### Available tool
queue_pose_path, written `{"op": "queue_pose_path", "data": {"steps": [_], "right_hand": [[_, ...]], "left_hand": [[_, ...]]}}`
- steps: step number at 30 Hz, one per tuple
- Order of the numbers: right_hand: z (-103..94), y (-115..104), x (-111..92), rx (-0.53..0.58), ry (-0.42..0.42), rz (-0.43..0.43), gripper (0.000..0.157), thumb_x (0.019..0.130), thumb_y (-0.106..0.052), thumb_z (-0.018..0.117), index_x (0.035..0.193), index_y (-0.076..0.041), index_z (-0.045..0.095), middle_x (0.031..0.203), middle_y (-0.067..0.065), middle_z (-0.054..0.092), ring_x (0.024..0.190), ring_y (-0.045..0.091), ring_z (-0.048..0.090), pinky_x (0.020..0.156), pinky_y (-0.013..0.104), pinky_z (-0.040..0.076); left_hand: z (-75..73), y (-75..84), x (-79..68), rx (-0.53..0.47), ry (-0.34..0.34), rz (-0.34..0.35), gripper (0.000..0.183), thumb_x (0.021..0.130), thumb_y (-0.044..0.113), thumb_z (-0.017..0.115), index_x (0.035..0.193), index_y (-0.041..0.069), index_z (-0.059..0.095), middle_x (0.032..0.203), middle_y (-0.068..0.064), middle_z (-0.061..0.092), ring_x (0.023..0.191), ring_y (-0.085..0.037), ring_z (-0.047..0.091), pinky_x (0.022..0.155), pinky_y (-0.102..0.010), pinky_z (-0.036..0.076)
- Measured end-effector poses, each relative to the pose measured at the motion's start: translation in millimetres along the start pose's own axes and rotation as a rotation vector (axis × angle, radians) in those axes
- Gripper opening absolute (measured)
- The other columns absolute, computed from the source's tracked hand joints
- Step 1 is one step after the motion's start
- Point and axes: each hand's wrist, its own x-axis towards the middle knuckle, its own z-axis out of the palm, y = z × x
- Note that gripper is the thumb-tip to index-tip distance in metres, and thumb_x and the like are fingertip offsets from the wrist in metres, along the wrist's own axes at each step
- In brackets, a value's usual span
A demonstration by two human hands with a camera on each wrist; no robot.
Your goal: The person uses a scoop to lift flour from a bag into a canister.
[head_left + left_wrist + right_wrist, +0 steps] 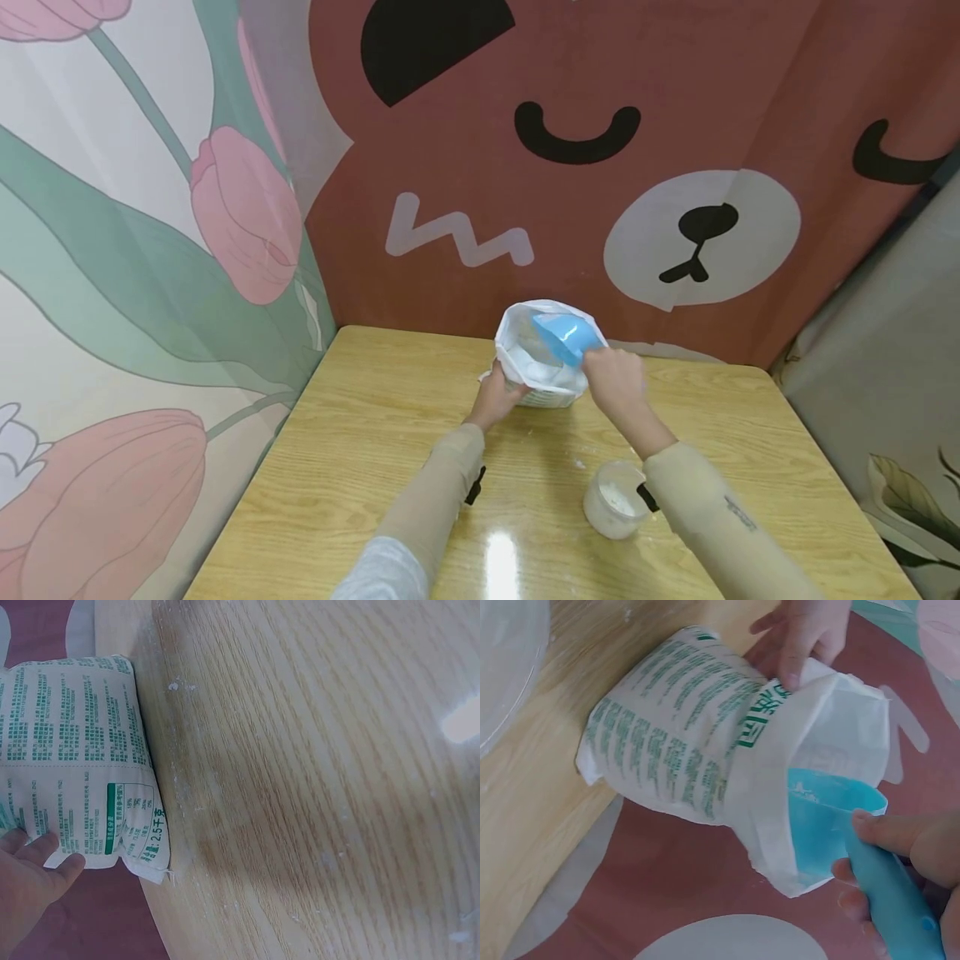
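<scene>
A white flour bag point(543, 399) with green print stands on the table, its mouth wide and facing me. My left hand point(497, 396) grips the bag's left side near the rim, the thumb toward the front. White flour point(534, 367) shows inside. In my right hand point(617, 382) is the handle of a blue plastic scoop point(564, 333). The scoop's bowl lies within the bag's mouth, and in the right wrist view the bag's edge hides part of that bowl point(821, 832). Printed text on the bag point(75, 742) reads 2.5 kg in the left wrist view.
A clear round tub point(611, 523) with white powder in it stands on the wooden table point(375, 433), beneath my right forearm. Specks of powder dot the tabletop. Behind the table's far edge hangs a brown bear-print curtain point(450, 167); a tulip-print curtain point(247, 217) hangs at left.
</scene>
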Motion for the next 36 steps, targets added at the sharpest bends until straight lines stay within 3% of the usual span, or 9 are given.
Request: {"op": "queue_pose_path", "data": {"steps": [3, 8, 15, 20, 25, 36], "right_hand": [[5.2, 0.4, 5.1, -0.031, 0.039, -0.038, 0.033, 0.069, 0.011, 0.057, 0.048, -0.011, 0.044, 0.044, 0.001, 0.043, 0.039, 0.017, 0.04, 0.032, 0.034, 0.034], [12.7, 2.1, 13.0, -0.073, 0.037, -0.065, 0.036, 0.07, 0.012, 0.056, 0.046, -0.011, 0.042, 0.044, 0.002, 0.042, 0.04, 0.018, 0.041, 0.033, 0.035, 0.035], [18.2, 0.8, 22.4, -0.105, -0.048, -0.071, 0.033, 0.074, 0.008, 0.056, 0.048, -0.011, 0.046, 0.048, 0.003, 0.047, 0.043, 0.021, 0.047, 0.036, 0.035, 0.036], [21.1, -1.2, 28.5, -0.125, -0.063, -0.084, 0.03, 0.075, 0.006, 0.057, 0.05, -0.01, 0.052, 0.05, 0.004, 0.051, 0.046, 0.025, 0.051, 0.039, 0.037, 0.038], [23.1, -3.6, 33.6, -0.15, -0.114, -0.099, 0.026, 0.078, 0.003, 0.059, 0.055, -0.008, 0.055, 0.051, 0.003, 0.05, 0.046, 0.021, 0.049, 0.04, 0.035, 0.039], [27.3, -7.7, 39.9, -0.143, -0.215, -0.064, 0.023, 0.082, 0.001, 0.057, 0.061, -0.009, 0.061, 0.061, 0.006, 0.059, 0.053, 0.023, 0.054, 0.043, 0.036, 0.041]], "left_hand": [[-0.5, -0.5, 0.3, 0.002, 0.003, 0.013, 0.082, 0.081, 0.037, 0.065, 0.14, 0.006, 0.019, 0.121, -0.017, 0.049, 0.109, -0.029, 0.049, 0.086, -0.042, 0.042], [-1.0, -0.1, 0.4, 0.019, 0.005, 0.009, 0.081, 0.081, 0.036, 0.065, 0.139, 0.005, 0.019, 0.121, -0.018, 0.049, 0.109, -0.029, 0.049, 0.086, -0.042, 0.042], [-1.2, 2.3, 1.2, 0.032, 0.01, -0.007, 0.078, 0.081, 0.033, 0.066, 0.139, 0.004, 0.021, 0.12, -0.018, 0.049, 0.109, -0.029, 0.049, 0.087, -0.041, 0.042], [-1.1, 1.7, 1.3, 0.05, 0.019, -0.002, 0.077, 0.081, 0.033, 0.066, 0.137, 0.003, 0.023, 0.118, -0.019, 0.051, 0.108, -0.029, 0.05, 0.086, -0.04, 0.042], [-1.8, 1.7, 0.8, 0.047, 0.026, 0.011, 0.077, 0.082, 0.034, 0.065, 0.137, 0.001, 0.023, 0.117, -0.021, 0.051, 0.107, -0.03, 0.05, 0.086, -0.041, 0.042], [-1.2, 2.0, 1.6, 0.06, 0.015, 0.002, 0.078, 0.081, 0.034, 0.065, 0.137, 0.002, 0.022, 0.118, -0.021, 0.051, 0.107, -0.031, 0.05, 0.085, -0.041, 0.043]]}}
